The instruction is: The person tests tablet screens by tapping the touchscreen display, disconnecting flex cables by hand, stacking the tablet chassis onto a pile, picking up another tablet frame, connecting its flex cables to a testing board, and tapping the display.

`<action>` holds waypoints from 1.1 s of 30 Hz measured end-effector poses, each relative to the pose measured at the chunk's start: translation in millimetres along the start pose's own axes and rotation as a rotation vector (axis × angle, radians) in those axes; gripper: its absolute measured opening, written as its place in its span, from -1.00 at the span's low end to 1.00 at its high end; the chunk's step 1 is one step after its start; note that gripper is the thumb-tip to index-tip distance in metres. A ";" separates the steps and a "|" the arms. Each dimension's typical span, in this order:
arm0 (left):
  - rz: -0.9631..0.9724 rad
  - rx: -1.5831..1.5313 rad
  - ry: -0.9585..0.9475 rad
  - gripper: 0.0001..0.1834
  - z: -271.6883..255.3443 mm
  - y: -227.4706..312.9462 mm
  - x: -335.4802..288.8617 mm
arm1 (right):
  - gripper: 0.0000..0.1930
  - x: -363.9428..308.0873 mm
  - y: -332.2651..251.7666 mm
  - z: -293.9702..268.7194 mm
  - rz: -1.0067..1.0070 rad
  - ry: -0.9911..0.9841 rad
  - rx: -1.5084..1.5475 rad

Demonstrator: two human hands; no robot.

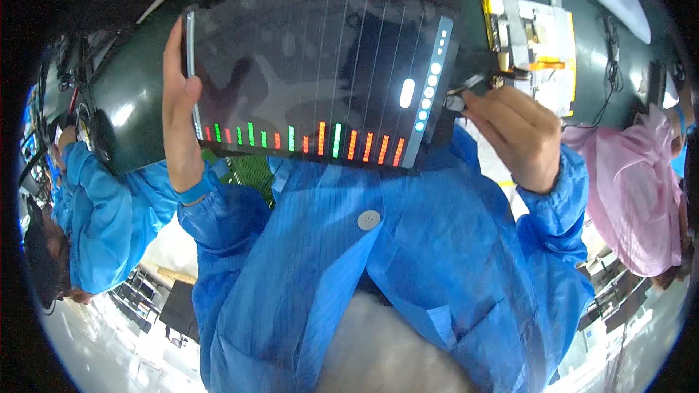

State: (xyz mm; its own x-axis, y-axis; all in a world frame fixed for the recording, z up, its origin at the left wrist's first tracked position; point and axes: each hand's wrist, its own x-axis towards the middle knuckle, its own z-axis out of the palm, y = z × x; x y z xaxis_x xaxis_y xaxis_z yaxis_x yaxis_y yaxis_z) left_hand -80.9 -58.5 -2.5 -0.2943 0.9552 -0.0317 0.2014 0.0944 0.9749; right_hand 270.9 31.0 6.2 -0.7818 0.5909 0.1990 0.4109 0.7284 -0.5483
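Farthest left of the tablet, a co-worker in a light-blue garment [120, 225] sits or stands at the dark green tabletop [131, 94]. Right at the tablet's left edge is the person's left hand [182, 120], grasping it, the thumb against that edge; a blue wristband [196, 191] circles the wrist below the tablet's lower left corner. Just under that corner shows a green perforated surface [249, 175]. The tablet [291, 58] itself lies between the two hands, its screen lit dark with thin lines, red and green marks along the lower side and a column of round icons at the right. Below it spreads the person's blue coat [291, 269] with a grey button [369, 220]. Just beside the tablet's right edge, the right hand [520, 131] pinches a small metallic piece [455, 102]; whether that piece touches the tablet I cannot tell. Farther right of the tablet lie a white panel with yellow edges [546, 29], an orange flex ribbon [547, 65] across it, then a thin black cable [613, 65], and lower, a co-worker's pink garment [626, 189]
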 end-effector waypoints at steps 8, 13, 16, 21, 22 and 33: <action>-0.033 0.015 -0.065 -0.10 -10.6 9.5 3.2 | -0.83 13.3 -20.2 -16.3 -0.078 -0.043 -0.268; 0.096 0.170 0.126 -0.35 -30.2 0.9 11.6 | -0.79 68.3 -0.3 -71.4 0.000 0.075 -0.416; 0.188 0.155 0.183 -0.43 -39.1 -15.2 22.0 | -0.54 137.7 51.8 -68.7 0.110 0.051 -0.337; 0.274 -0.437 0.326 -0.47 -46.5 -41.0 22.4 | -0.38 180.9 87.6 -51.5 0.046 -0.138 -0.423; 0.256 -0.461 0.346 -0.47 -47.5 -43.6 21.4 | -0.39 183.3 87.4 -52.0 -0.096 -0.144 -0.452; 0.263 -0.403 0.257 -0.41 -50.9 -45.7 23.9 | -0.36 196.3 164.7 -45.3 -0.081 -0.076 -0.331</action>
State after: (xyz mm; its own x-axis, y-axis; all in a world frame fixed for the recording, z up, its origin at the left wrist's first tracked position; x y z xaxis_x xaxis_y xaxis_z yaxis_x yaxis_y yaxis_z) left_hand -144.7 -54.3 -36.6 -0.5116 0.8278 0.2304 -0.0602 -0.3020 0.9514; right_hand 206.3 282.6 -8.2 -0.8458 0.5078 0.1634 0.4659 0.8524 -0.2375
